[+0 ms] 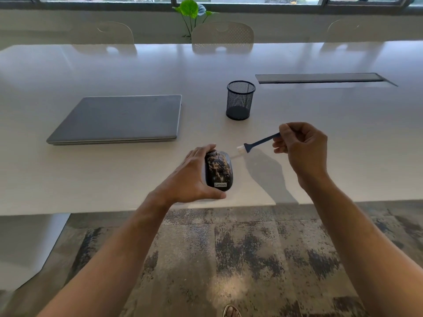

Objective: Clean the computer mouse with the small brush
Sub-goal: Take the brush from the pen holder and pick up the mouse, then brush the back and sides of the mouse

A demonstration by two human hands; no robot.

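Observation:
A black computer mouse (219, 170), speckled with tan dust, rests near the front edge of the white table (320, 161). My left hand (190, 179) grips it from the left side, thumb under its rear end and fingers around its front. My right hand (302, 149) pinches the end of a small dark blue brush (258, 143) between thumb and fingers. The brush's white bristles point left and hover just right of the mouse's front, apart from it.
A closed grey laptop (121, 118) lies at the left. An empty black mesh pen cup (240, 100) stands behind the mouse. A cable slot (320, 78) is set into the table at the right. Chairs (222, 34) and a plant (192, 12) stand beyond the far edge.

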